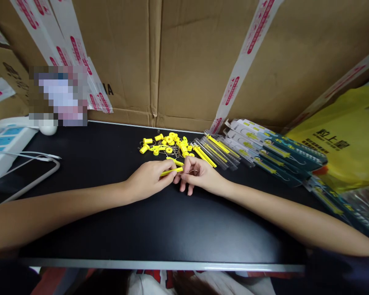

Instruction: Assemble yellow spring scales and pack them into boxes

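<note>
Looks like smooth plastic in the yellow rod (173, 171) and yellow spools (144, 148), thin shiny metal in the bent wire (189, 172), and clear, glossy plastic in the sleeves (233, 165). Shows smooth printed card on the packaging boxes (266, 141) and a dark satin sheen across the worktop (184, 233). Turns to matt brown cardboard in the carton (190, 61), smooth tape (232, 88) over it, and creased plastic film in the yellow bag (338, 139).

Yellow stick (176, 170) and thin curved wire (191, 171), end by end at the centre of the frame.
The stick, slim and straight, is pinched in the left fingers (168, 164), lying aslant with its visible end pointing right and slightly up; its other end is hidden. The coppery wire, bent round at its right end, sits between the right fingers (189, 163); whether the two touch is unclear.
</note>
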